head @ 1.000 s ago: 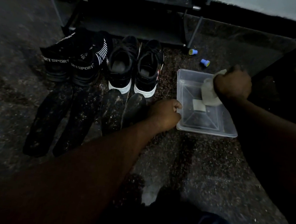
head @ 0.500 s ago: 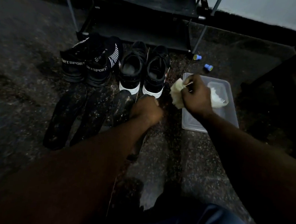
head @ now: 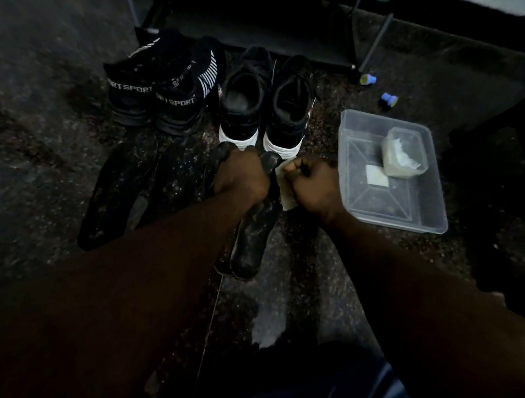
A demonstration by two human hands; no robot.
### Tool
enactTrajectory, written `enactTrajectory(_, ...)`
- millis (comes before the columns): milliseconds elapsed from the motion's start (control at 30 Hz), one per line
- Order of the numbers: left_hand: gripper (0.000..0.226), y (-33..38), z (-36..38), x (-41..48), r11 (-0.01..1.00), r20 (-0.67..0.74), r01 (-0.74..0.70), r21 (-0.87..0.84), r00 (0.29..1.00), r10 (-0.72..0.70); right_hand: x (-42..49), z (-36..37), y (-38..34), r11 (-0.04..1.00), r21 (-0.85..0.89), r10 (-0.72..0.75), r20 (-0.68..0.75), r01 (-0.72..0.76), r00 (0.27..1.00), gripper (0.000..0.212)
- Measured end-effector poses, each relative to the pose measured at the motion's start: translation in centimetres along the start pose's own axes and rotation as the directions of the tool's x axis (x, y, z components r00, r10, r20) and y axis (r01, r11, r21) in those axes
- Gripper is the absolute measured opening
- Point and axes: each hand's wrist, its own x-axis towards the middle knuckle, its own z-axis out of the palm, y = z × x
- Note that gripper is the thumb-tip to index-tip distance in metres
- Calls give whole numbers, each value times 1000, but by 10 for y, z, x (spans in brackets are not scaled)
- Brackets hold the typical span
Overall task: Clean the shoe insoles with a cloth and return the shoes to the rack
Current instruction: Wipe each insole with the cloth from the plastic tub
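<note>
Several dark insoles lie on the floor in front of two pairs of shoes. My left hand (head: 241, 176) grips the top end of the rightmost insole (head: 252, 239). My right hand (head: 312, 189) holds a pale cloth (head: 284, 194) bunched in its curled fingers, right against that insole's upper right edge. Two longer insoles (head: 110, 197) lie to the left. The black pair marked SPORT (head: 155, 98) stands at the back left, and the black pair with white heels (head: 263, 112) stands behind my hands. The black shoe rack (head: 255, 28) is at the far end.
A clear plastic tub (head: 391, 211) sits on the floor to the right, with a smaller clear container and a pale square piece inside. Two small blue caps (head: 389, 99) lie near the rack's right leg. My knee in blue fabric (head: 348, 396) is at the bottom.
My right hand left the tub with the cloth and came left to the rightmost insole. My left hand moved from the tub's corner onto that insole's top end.
</note>
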Motion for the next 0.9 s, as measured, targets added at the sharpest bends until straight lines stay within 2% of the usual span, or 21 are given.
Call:
enactTrajectory(133, 57, -5, -5, 4, 985, 31, 46, -165, 999, -41, -8, 4, -3, 999, -44, 23, -10, -23, 1000, 11)
enactTrajectory(200, 48, -4, -7, 2, 943, 53, 63, -326, 997, -48, -13, 4, -5, 1000, -24, 15, -27, -16, 1000, 8)
enactTrajectory(300, 25, 0, -15, -11, 742, 164, 163, -650, 984, -71, -24, 0, -15, 999, 26, 39, -46, -38, 998, 12)
enactTrajectory(367, 13, 4, -32, -27, 634, 275, 248, -732, 960, -58, -35, -4, -29, 994, 89, 67, -82, -59, 994, 14)
enactTrajectory(400, 14, 6, -42, -37, 596, 314, 282, -752, 948, -52, -42, -7, -38, 991, 119, 80, -105, -68, 991, 14)
enactTrajectory(500, 48, 0, -68, -58, 460, 401, 346, -818, 916, 23, -67, -18, -69, 978, 202, 82, -161, -48, 984, 16)
enactTrajectory(567, 53, -8, -87, -76, 350, 470, 406, -844, 874, 120, -89, -24, -92, 980, 201, 24, -179, 12, 984, 19)
enactTrajectory(700, 50, -21, -114, -111, 112, 456, 442, -890, 858, 236, -132, -29, -128, 981, 181, -30, -190, 65, 981, 26)
enactTrajectory(800, 84, -37, -126, -131, 29, 435, 448, -893, 846, 307, -159, -27, -149, 982, 182, 0, -237, 45, 971, 34)
enactTrajectory(833, 88, -42, -130, -136, 11, 434, 454, -891, 844, 317, -165, -26, -156, 983, 175, 0, -260, 47, 966, 36)
enactTrajectory(900, 80, -52, -138, -147, -31, 409, 439, -898, 858, 311, -175, -21, -169, 986, 134, -50, -326, 99, 944, 34)
